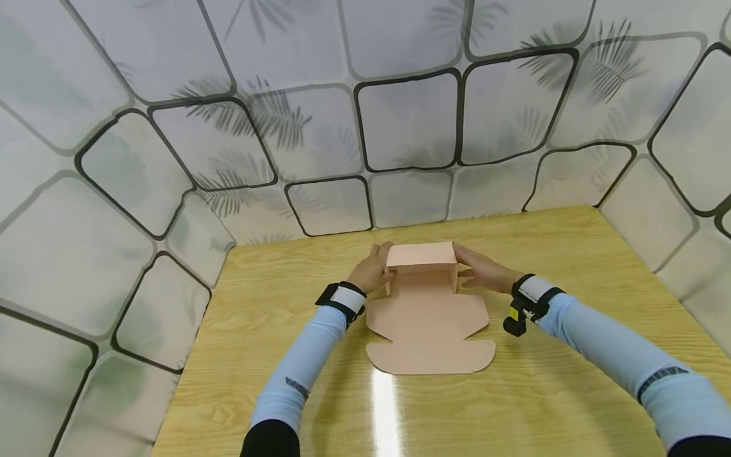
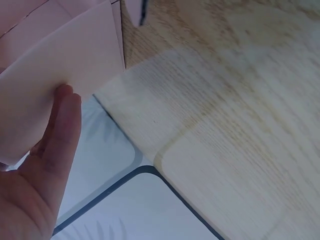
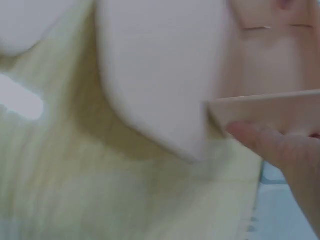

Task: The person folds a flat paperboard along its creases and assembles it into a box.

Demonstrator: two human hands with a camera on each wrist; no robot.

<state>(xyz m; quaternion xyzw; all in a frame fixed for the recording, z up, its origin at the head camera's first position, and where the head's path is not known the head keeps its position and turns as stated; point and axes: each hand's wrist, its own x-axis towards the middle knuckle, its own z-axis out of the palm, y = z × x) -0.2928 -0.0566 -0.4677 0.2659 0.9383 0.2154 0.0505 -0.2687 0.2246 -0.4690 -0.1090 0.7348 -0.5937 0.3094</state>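
A partly folded pink cardboard box (image 1: 425,317) lies on the wooden table. Its far end stands up as walls with a folded top panel, while the flaps and rounded lid end lie flat toward the person. At the left side of the raised end, my left hand (image 1: 372,270) grips the wall; in the left wrist view its fingers (image 2: 65,115) lie along the outer face. My right hand (image 1: 485,270) holds the opposite side, and in the right wrist view a finger (image 3: 255,140) presses the outside of the side wall (image 3: 275,112). Some fingertips are hidden behind the cardboard.
The light wood table (image 1: 274,304) reaches back to a patterned wall covering (image 1: 411,120) with dark outlines and leaf prints, which also rises at the left and right. A bright light reflection shows on the tabletop before the box.
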